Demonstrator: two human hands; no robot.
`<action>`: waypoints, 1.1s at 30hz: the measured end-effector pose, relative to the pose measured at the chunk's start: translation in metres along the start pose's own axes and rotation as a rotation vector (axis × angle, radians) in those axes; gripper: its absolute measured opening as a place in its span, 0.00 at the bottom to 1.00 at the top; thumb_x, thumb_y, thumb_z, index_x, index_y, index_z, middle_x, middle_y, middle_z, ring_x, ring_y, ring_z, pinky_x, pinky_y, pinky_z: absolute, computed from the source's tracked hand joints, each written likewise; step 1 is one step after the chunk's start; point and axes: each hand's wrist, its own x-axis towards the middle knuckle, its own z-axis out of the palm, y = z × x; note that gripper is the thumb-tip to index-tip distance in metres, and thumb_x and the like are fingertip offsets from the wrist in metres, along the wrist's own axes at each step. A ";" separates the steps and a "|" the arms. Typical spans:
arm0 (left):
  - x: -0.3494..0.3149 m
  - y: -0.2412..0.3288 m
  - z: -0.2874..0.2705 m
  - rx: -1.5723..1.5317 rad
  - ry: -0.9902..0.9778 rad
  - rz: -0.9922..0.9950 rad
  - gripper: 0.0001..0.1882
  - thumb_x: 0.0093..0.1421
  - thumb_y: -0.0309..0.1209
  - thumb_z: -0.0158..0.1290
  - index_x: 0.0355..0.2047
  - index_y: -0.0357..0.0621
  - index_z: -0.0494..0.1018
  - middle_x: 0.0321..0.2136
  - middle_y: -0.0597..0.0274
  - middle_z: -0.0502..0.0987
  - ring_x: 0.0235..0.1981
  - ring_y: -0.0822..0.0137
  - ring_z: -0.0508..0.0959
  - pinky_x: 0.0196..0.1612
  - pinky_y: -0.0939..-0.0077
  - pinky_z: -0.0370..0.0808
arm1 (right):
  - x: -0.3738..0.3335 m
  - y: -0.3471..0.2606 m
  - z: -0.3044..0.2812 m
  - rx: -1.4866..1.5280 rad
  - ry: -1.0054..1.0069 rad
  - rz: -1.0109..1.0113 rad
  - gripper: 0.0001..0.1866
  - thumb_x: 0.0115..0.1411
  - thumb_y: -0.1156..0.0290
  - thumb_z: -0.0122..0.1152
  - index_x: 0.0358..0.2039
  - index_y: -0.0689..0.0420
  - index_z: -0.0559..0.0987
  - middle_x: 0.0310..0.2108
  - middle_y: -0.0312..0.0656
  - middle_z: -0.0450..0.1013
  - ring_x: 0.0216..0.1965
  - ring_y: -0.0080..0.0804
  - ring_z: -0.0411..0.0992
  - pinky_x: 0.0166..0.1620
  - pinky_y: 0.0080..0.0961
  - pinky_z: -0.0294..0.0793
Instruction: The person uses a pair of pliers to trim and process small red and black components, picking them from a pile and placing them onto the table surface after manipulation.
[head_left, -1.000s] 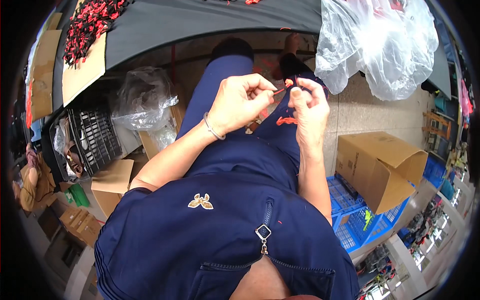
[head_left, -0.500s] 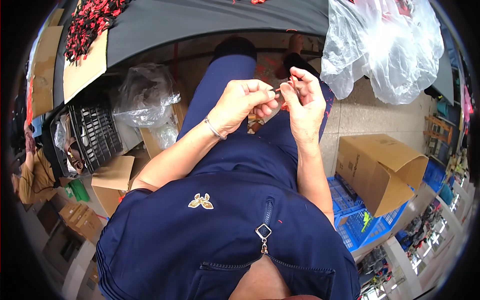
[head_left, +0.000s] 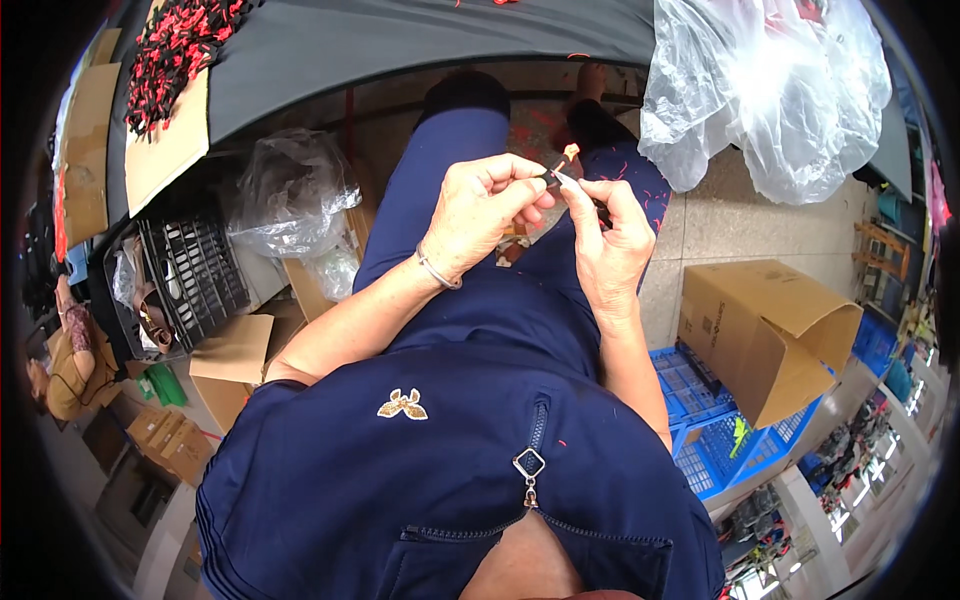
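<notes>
Above my lap, my left hand pinches a small black piece with a red-orange tip between thumb and fingertips. Close beside it, my right hand is closed on a small tool with a pale pointed metal end. Part of a dark handle shows by its fingers; the rest is hidden, so I cannot tell its exact kind. The metal point meets the black piece or lies right next to it. Red scraps dot my right trouser leg.
A heap of red and black pieces lies at the far left on the dark-covered table. Clear plastic bags hang over its right side. A black crate stands left; a cardboard box rests on blue crates at right.
My right hand has turned and lowered, its raised fingers now curled in. The metal point and the red-orange tip have come into plain view. My left hand has barely moved.
</notes>
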 end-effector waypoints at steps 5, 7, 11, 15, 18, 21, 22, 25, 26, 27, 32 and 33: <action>0.002 0.001 -0.001 -0.013 -0.004 0.006 0.08 0.58 0.27 0.51 0.35 0.36 0.75 0.27 0.62 0.78 0.25 0.78 0.74 0.32 0.84 0.72 | 0.000 0.001 0.004 0.136 0.020 0.074 0.08 0.49 0.72 0.68 0.27 0.59 0.77 0.23 0.39 0.74 0.24 0.30 0.72 0.29 0.23 0.70; 0.003 0.002 -0.004 0.006 0.002 0.025 0.08 0.58 0.27 0.51 0.35 0.36 0.75 0.27 0.62 0.78 0.25 0.78 0.74 0.32 0.84 0.72 | 0.006 -0.002 0.004 0.000 -0.036 0.041 0.08 0.51 0.72 0.67 0.28 0.60 0.77 0.22 0.37 0.73 0.24 0.25 0.72 0.29 0.21 0.71; 0.011 0.020 -0.025 -0.021 0.086 0.068 0.09 0.58 0.27 0.51 0.36 0.35 0.75 0.27 0.60 0.78 0.23 0.76 0.74 0.31 0.84 0.72 | 0.011 0.007 0.014 0.277 -0.009 0.205 0.07 0.54 0.75 0.64 0.32 0.61 0.76 0.24 0.36 0.74 0.23 0.17 0.69 0.29 0.17 0.71; 0.033 0.068 -0.095 -0.384 0.189 0.463 0.16 0.60 0.29 0.46 0.47 0.34 0.68 0.37 0.54 0.77 0.30 0.71 0.76 0.36 0.81 0.73 | 0.018 0.003 0.011 0.445 -0.041 0.305 0.07 0.56 0.75 0.62 0.34 0.61 0.75 0.24 0.31 0.71 0.24 0.11 0.66 0.26 0.10 0.69; 0.043 0.100 -0.126 -0.672 0.035 0.611 0.24 0.61 0.31 0.42 0.57 0.35 0.57 0.48 0.51 0.71 0.40 0.68 0.75 0.41 0.76 0.73 | 0.024 0.001 0.012 0.452 -0.055 0.290 0.07 0.56 0.75 0.62 0.35 0.62 0.75 0.23 0.31 0.71 0.23 0.11 0.65 0.26 0.10 0.69; 0.066 0.092 -0.108 -0.053 0.339 0.542 0.19 0.61 0.30 0.47 0.51 0.35 0.67 0.43 0.55 0.74 0.33 0.74 0.75 0.38 0.82 0.72 | 0.028 0.002 0.018 0.424 -0.054 0.275 0.07 0.56 0.75 0.62 0.35 0.62 0.75 0.24 0.31 0.71 0.23 0.11 0.66 0.27 0.10 0.69; 0.077 0.088 -0.096 0.196 0.432 0.529 0.16 0.59 0.29 0.50 0.47 0.36 0.72 0.38 0.58 0.77 0.30 0.76 0.75 0.35 0.84 0.73 | 0.028 0.002 0.018 0.430 -0.045 0.288 0.07 0.56 0.75 0.61 0.35 0.62 0.75 0.24 0.31 0.71 0.24 0.11 0.66 0.27 0.10 0.69; 0.101 0.083 -0.082 0.821 0.621 0.774 0.09 0.53 0.27 0.57 0.36 0.43 0.79 0.25 0.67 0.78 0.23 0.81 0.74 0.28 0.86 0.71 | 0.030 0.000 0.016 0.445 -0.074 0.318 0.08 0.56 0.76 0.62 0.35 0.62 0.75 0.25 0.32 0.72 0.24 0.12 0.67 0.28 0.11 0.70; 0.108 0.086 -0.080 0.888 0.612 0.786 0.10 0.51 0.33 0.60 0.35 0.45 0.78 0.25 0.65 0.78 0.23 0.76 0.75 0.30 0.82 0.73 | 0.030 0.004 0.016 0.444 -0.074 0.317 0.08 0.56 0.76 0.62 0.35 0.62 0.75 0.25 0.32 0.72 0.24 0.12 0.67 0.28 0.11 0.70; 0.115 0.089 -0.078 0.997 0.632 0.709 0.11 0.50 0.35 0.60 0.33 0.44 0.78 0.25 0.63 0.78 0.24 0.73 0.76 0.31 0.79 0.73 | 0.029 0.012 0.017 0.406 -0.079 0.279 0.08 0.56 0.76 0.62 0.35 0.63 0.75 0.26 0.33 0.73 0.25 0.12 0.67 0.28 0.11 0.71; 0.133 0.094 -0.079 1.233 0.683 0.580 0.12 0.49 0.38 0.59 0.29 0.44 0.77 0.25 0.62 0.78 0.26 0.66 0.78 0.34 0.73 0.74 | 0.027 0.012 0.019 0.372 -0.069 0.272 0.08 0.56 0.76 0.62 0.36 0.63 0.75 0.28 0.36 0.75 0.27 0.13 0.69 0.29 0.12 0.73; 0.133 0.096 -0.080 1.228 0.666 0.539 0.10 0.49 0.37 0.58 0.28 0.44 0.77 0.24 0.63 0.78 0.26 0.66 0.79 0.34 0.73 0.74 | 0.027 0.013 0.020 0.378 -0.071 0.271 0.08 0.56 0.76 0.62 0.36 0.63 0.75 0.28 0.36 0.76 0.27 0.13 0.70 0.29 0.12 0.73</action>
